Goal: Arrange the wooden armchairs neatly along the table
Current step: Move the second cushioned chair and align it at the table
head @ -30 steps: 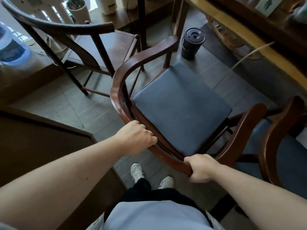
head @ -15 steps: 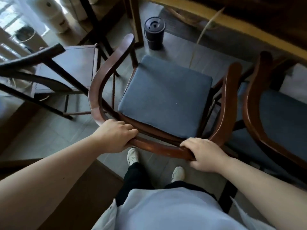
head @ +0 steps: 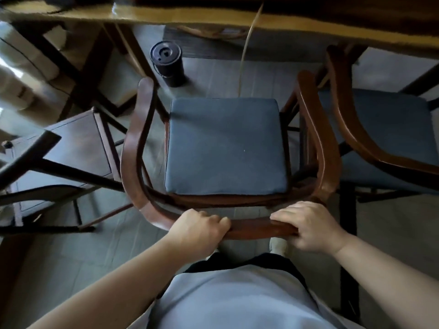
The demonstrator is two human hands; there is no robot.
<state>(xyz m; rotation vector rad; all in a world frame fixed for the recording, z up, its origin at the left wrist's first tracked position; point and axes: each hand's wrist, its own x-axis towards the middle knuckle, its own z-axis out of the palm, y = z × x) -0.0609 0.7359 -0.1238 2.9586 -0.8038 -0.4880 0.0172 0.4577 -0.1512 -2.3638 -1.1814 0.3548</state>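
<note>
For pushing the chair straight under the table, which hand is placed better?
Neither alone. The left hand and right hand grip the armchair's back rail evenly either side of centre, so both should push.

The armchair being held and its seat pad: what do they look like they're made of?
Armchair: looks like solid wood, dark reddish-brown with a glossy finish; light glints along the curved rail both hands grip. Seat pad: appears to be matte blue-grey woven fabric over padding, judging by its soft rounded edges; filling unseen.

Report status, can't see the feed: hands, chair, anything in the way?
Both hands, left and right, gripping chair back rail. Chair faces table. Black canister on floor ahead.
</note>
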